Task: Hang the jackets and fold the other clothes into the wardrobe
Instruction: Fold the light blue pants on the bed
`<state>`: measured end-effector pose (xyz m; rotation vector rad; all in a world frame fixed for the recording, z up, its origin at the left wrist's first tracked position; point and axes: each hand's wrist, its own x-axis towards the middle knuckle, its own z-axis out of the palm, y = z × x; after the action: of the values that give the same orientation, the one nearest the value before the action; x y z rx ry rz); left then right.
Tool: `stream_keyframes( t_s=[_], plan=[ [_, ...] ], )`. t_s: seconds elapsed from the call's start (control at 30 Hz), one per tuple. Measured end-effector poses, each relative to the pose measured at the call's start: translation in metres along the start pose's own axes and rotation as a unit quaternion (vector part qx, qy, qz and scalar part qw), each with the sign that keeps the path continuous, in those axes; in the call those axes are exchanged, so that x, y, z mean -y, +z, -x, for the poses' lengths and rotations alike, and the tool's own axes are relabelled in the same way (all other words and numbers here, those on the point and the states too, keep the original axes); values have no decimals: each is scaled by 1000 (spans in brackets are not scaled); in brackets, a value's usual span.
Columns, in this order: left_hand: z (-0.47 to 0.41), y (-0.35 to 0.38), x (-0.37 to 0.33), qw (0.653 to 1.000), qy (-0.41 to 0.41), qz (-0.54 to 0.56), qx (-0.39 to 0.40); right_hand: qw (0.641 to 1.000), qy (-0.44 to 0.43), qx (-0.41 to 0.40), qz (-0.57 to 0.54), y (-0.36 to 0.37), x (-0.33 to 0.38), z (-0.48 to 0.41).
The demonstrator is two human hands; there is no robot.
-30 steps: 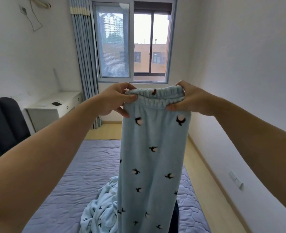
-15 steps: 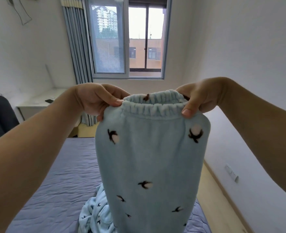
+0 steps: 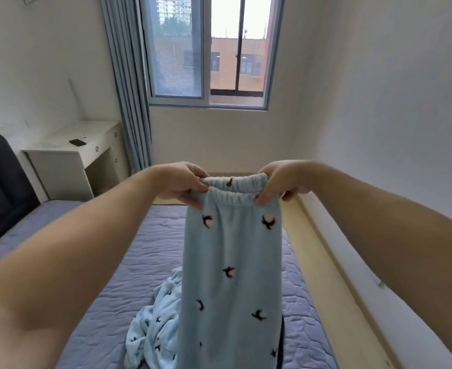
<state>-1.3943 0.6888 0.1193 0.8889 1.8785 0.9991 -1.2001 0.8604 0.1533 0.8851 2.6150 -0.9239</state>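
The pale blue trousers (image 3: pixel 232 262) are held above the bed (image 3: pixel 145 262), their waistband (image 3: pixel 232 194) pinched at each end in the grip of the left hand (image 3: pixel 182 185) and right hand (image 3: pixel 280 182), and are best laid flat with legs aligned before being folded.

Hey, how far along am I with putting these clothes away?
Nothing looks finished from here: no folded pile shows, and the wardrobe is out of sight. In hand: the left hand and right hand pinch the waistband of the light blue pants, held up unfolded over the bed. To do: fold them, then the matching crumpled garment lying on the bed, and put both away.
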Motion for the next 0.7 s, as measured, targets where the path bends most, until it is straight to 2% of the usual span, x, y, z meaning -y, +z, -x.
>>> stream_keyframes(
  t_s=[0.13,0.23,0.37,0.6,0.7],
  plan=[
    [-60,4,22,989,51,-16,-138,988,2,-109,-109,22,5,-70],
    [-88,-16,21,962,122,-92,-227,967,-44,-248,-49,24,15,-104],
    [-93,-50,-7,901,222,-179,-328,913,-121,-388,-37,6,32,-114],
    [-44,-64,-62,829,383,-116,-391,823,-252,-508,-31,-31,60,-72],
    [-20,-44,-55,835,404,-90,-362,807,-279,-521,2,-24,47,-51]
  ],
)
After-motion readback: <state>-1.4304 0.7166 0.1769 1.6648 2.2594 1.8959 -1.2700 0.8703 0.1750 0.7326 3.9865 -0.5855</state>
